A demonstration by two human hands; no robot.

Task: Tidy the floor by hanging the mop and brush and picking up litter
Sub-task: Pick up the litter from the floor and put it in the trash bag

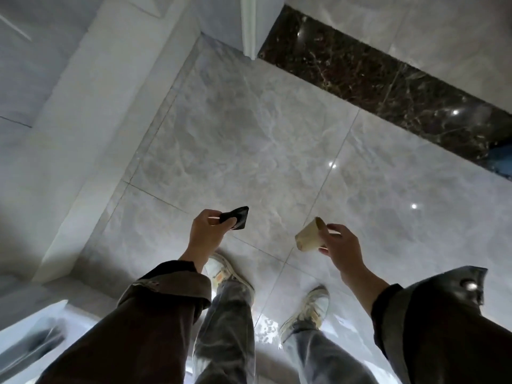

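My left hand [203, 234] pinches a small flat black piece of litter [235, 217] between thumb and fingers, held above the grey marble floor [249, 128]. My right hand [342, 245] grips a beige paper cup [309, 235] lying on its side, its open end pointing left. Both hands are at about waist height over my feet. No mop or brush is in view.
A white wall and ledge [83, 134] run along the left. A white door frame post [249, 23] stands at the top. A dark brown marble threshold strip [374, 79] crosses the upper right. A white fixture [36, 336] sits at the lower left.
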